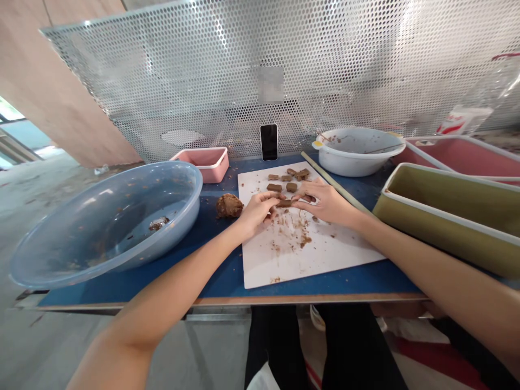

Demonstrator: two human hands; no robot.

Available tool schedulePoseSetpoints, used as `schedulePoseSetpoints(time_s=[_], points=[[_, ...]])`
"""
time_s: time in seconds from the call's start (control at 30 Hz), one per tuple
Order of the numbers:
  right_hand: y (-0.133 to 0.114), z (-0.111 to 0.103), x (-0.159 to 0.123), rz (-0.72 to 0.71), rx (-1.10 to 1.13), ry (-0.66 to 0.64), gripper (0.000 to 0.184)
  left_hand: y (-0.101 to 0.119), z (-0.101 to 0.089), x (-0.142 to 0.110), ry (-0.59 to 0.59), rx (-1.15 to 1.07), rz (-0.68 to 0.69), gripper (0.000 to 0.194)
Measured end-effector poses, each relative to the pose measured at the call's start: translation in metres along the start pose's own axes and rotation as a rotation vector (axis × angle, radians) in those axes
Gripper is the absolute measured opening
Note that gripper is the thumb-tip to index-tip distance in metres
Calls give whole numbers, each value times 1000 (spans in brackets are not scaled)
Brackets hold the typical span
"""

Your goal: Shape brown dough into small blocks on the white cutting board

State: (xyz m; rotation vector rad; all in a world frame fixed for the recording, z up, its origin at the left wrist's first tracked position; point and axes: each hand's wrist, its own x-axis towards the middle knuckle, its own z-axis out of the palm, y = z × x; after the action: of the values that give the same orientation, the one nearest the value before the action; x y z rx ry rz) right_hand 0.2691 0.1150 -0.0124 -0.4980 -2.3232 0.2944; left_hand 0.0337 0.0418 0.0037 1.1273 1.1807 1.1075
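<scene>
Between my two hands is a small brown clay-like piece, just over the white board. My left hand grips its left end with closed fingers. At its right end, the fingers of my right hand pinch it. Several short brown blocks, among them a near block, lie on the board beyond my hands. Brown smears and crumbs mark the board's middle. A rough brown lump sits at the board's left edge.
A large blue basin stands left, near a pink tray. A phone leans on the perforated metal screen. A pale stick runs along the board's right side. Beyond are a white basin and an olive bin.
</scene>
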Motion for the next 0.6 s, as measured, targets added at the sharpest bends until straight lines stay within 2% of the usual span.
schedulePoseSetpoints(time_s=[0.07, 0.4, 0.6], points=[[0, 0, 0, -4, -6, -15, 34, -1, 0, 1, 2, -5, -1, 9], [3, 1, 0, -7, 12, 15, 23, -2, -1, 1, -1, -4, 6, 10], [3, 1, 0, -41, -3, 30, 22, -2, 0, 0, -85, 0, 16, 17]])
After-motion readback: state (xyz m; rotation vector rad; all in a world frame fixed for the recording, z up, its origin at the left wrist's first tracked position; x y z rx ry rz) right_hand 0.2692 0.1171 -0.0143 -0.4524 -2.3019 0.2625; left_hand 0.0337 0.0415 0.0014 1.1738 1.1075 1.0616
